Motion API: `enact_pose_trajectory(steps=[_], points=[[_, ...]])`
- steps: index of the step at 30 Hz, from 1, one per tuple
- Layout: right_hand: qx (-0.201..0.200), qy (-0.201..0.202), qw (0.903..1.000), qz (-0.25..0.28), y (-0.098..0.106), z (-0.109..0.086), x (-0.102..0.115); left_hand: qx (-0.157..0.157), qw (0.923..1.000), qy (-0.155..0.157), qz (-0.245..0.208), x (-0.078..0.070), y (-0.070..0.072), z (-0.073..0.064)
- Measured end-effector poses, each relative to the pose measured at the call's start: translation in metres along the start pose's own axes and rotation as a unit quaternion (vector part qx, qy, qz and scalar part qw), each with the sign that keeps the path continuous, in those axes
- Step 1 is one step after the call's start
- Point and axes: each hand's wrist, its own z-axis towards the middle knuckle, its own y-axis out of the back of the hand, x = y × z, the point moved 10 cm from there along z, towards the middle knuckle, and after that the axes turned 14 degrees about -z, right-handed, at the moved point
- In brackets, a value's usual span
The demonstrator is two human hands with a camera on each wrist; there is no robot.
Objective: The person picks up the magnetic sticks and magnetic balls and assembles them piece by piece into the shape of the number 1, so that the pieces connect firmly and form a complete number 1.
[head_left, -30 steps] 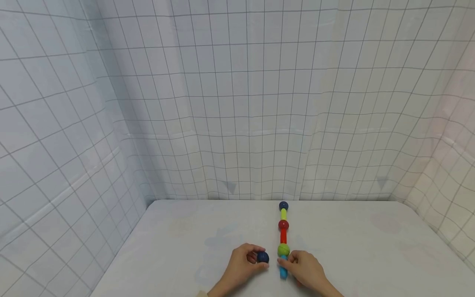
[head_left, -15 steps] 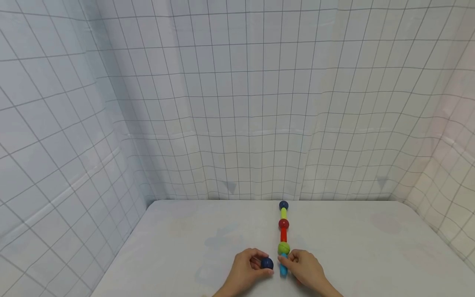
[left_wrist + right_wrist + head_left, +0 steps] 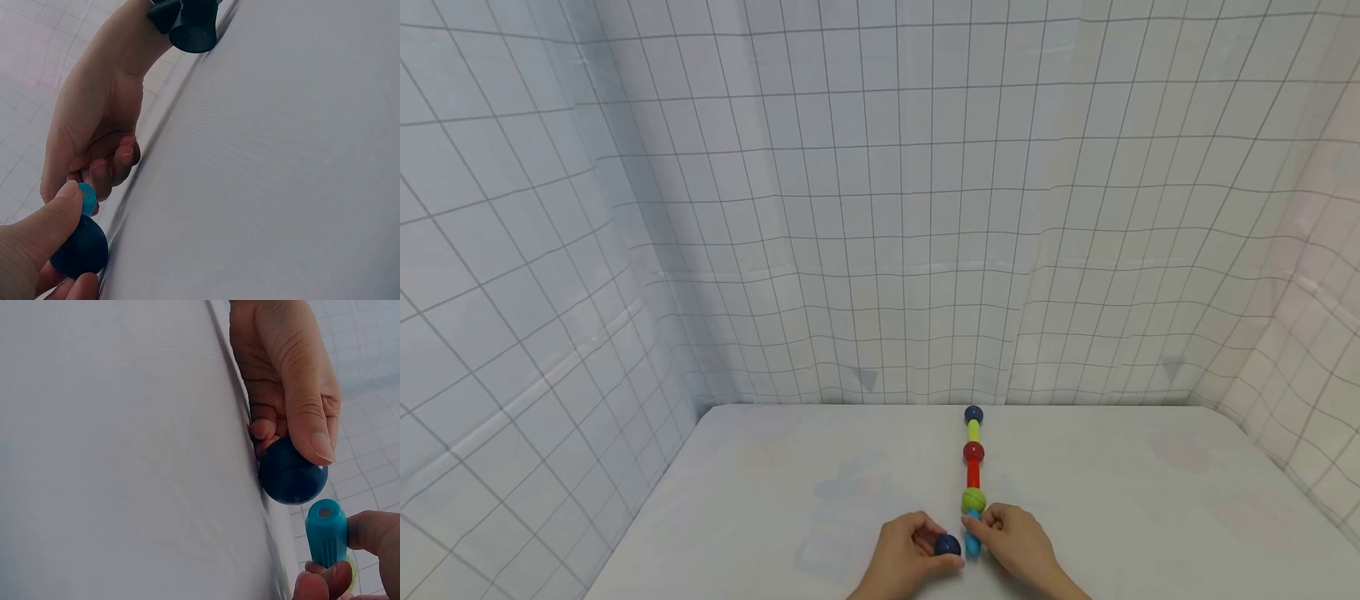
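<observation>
My left hand pinches a dark blue ball between thumb and fingers, low over the table. Just right of it, my right hand pinches a light blue rod between thumb and fingers. The rod's near end carries a small greyish disc, facing the ball across a narrow gap in the right wrist view. Beyond the rod runs a straight chain: a green ball, a red rod, a red ball, a yellow-green rod and another dark blue ball at the far end.
A white table lies under everything. White grid-patterned curtains hang behind it and along both sides. A bit of something red shows under the right hand, mostly hidden. A black device sits at the right wrist.
The left hand has brought its dark blue ball rightward and nearer the body, close to the light blue rod's near end. The right hand and chain have shifted only slightly away from the body.
</observation>
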Motion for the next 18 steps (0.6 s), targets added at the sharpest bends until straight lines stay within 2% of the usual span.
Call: enact_pose_trajectory(steps=[7, 18], points=[[-0.001, -0.003, 1.0000, 0.008, -0.0004, -0.0007, -0.0002, -0.008, 0.9995, 0.031, 0.005, 0.0063, -0.0032, -0.0027], [-0.005, -0.004, 0.9999, 0.012, -0.0004, -0.0006, 0.0000, -0.013, 0.9988, 0.034, 0.033, 0.0029, -0.0056, -0.0052]])
